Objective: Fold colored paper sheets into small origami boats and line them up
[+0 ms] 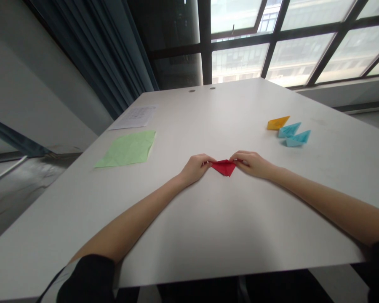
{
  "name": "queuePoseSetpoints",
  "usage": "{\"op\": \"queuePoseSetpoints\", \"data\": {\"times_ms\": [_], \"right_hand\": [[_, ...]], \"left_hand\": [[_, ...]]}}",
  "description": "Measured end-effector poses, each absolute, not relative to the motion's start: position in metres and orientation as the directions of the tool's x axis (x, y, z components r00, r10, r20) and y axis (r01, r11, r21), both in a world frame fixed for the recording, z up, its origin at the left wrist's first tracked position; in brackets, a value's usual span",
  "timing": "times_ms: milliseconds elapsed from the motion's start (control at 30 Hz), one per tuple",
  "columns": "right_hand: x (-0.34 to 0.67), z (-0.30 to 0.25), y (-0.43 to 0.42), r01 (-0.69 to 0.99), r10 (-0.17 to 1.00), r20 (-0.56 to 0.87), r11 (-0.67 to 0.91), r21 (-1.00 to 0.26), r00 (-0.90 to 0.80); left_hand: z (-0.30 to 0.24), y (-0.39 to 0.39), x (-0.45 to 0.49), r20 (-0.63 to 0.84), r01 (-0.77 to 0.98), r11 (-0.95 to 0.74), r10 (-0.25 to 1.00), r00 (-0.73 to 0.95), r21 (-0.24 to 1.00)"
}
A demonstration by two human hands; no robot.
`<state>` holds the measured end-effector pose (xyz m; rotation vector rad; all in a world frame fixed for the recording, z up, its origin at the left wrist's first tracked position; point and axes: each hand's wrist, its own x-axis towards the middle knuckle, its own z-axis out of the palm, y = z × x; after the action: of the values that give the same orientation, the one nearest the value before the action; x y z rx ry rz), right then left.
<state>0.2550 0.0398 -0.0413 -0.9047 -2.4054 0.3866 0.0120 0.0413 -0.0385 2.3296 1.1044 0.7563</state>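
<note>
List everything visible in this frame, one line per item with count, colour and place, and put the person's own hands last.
folded red paper: 1, red, middle of the table, pinched at both ends
green paper sheet: 1, light green, creased, flat on the table's left part
printed sheet: 1, white, beyond the green sheet near the left edge
yellow paper boat: 1, yellow-orange, far right of the table
blue paper boats: 2, light blue, just nearer than the yellow one
table: 1, white, fills the view
curtain: 1, dark blue, behind the table on the left
window: 1, dark frame, behind the table
left hand: holds the red paper's left end
right hand: holds its right end
</note>
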Motion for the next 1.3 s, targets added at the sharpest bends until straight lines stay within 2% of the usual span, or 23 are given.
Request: {"op": "queuePoseSetpoints", "data": {"times_ms": [133, 267, 600, 700, 867, 933, 1133, 1300], "right_hand": [[0.259, -0.040, 0.038, 0.512, 0.670, 0.353, 0.735, -0.446, -0.653], [0.259, -0.039, 0.038, 0.482, 0.648, 0.355, 0.750, -0.453, -0.674], [0.260, -0.040, 0.041, 0.420, 0.550, 0.388, 0.827, -0.373, -0.739], [0.261, -0.040, 0.041, 0.414, 0.517, 0.393, 0.852, -0.320, -0.760], [0.259, -0.037, 0.040, 0.391, 0.460, 0.402, 0.887, -0.245, -0.792], [0.258, -0.035, 0.038, 0.383, 0.441, 0.407, 0.897, -0.220, -0.800], [0.253, -0.031, 0.033, 0.395, 0.430, 0.385, 0.903, -0.170, -0.816], [0.255, -0.031, 0.032, 0.416, 0.431, 0.355, 0.901, -0.122, -0.830]], "left_hand": [[-0.038, 0.040, 0.010, 0.297, 0.546, -0.622, 0.767, 0.568, 0.561], [-0.037, 0.039, 0.009, 0.345, 0.541, -0.705, 0.702, 0.623, 0.459], [-0.040, 0.040, 0.006, 0.349, 0.486, -0.839, 0.544, 0.763, 0.245], [-0.036, 0.039, 0.007, 0.314, 0.486, -0.863, 0.504, 0.805, 0.139], [-0.027, 0.035, 0.011, 0.188, 0.493, -0.861, 0.466, 0.864, -0.129], [-0.023, 0.032, 0.014, 0.149, 0.490, -0.850, 0.468, 0.871, -0.194], [-0.017, 0.016, 0.026, 0.129, 0.535, -0.812, 0.519, 0.845, -0.233], [-0.021, 0.008, 0.034, 0.113, 0.519, -0.831, 0.507, 0.855, -0.199]]}}
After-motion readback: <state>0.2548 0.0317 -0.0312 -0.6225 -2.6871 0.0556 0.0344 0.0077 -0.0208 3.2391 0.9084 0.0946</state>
